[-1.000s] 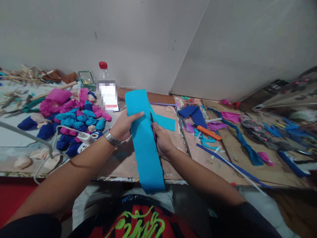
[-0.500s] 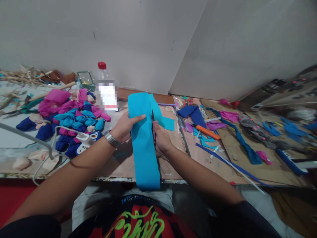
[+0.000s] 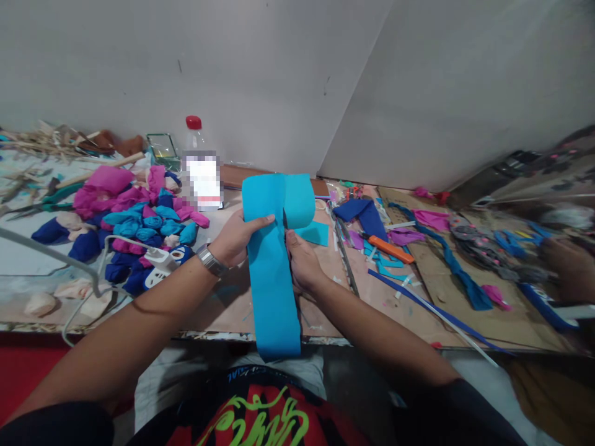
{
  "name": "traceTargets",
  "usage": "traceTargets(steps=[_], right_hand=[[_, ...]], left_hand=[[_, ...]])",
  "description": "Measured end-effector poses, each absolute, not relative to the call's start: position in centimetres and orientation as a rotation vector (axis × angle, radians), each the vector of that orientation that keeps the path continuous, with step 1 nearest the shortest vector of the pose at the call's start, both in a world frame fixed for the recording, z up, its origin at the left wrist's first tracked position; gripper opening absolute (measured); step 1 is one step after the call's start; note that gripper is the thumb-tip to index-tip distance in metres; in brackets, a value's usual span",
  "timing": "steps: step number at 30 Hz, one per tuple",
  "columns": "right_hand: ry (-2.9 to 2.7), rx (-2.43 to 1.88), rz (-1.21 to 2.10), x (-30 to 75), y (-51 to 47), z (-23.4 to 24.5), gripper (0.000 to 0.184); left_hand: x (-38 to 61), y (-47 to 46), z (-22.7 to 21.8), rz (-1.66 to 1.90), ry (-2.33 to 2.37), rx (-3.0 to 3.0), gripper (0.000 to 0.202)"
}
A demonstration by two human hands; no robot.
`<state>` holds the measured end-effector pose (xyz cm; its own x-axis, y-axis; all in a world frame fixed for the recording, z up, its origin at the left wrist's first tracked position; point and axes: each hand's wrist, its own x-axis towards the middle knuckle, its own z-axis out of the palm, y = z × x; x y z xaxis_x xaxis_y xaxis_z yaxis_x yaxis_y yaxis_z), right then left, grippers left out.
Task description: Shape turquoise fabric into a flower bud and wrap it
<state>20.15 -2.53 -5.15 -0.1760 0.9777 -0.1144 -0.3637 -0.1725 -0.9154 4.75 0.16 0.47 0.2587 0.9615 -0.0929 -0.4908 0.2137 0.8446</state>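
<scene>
A long strip of turquoise foam sheet stands upright above the table edge and hangs down past it. My left hand pinches its left side, thumb across the front. My right hand is closed round a pair of scissors, whose dark blade tip shows in a cut running up the middle of the strip. The part right of the cut curls away toward the right. A smaller turquoise piece lies flat on the table behind.
A heap of pink, blue and turquoise rolled pieces lies at left beside a red-capped bottle and a white glue gun. Scraps and an orange cutter litter the right. Another person's hand is at far right.
The cut has run further up the strip, and its right-hand part has peeled away and curled to the right. Another person's hand has come in at the far right.
</scene>
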Motion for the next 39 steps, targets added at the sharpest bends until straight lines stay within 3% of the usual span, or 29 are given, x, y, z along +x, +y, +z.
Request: traceTargets(steps=[13,39], right_hand=[[-0.976,-0.987,1.491,19.86,-3.02,-4.50,0.050],[-0.908,-0.950,1.537,19.81,-2.48,-4.97,0.053]], left_hand=[[4.46,0.32,0.53,1.147,0.716,0.805,0.057],[4.68,0.18,0.40,1.118,0.746,0.825,0.053]])
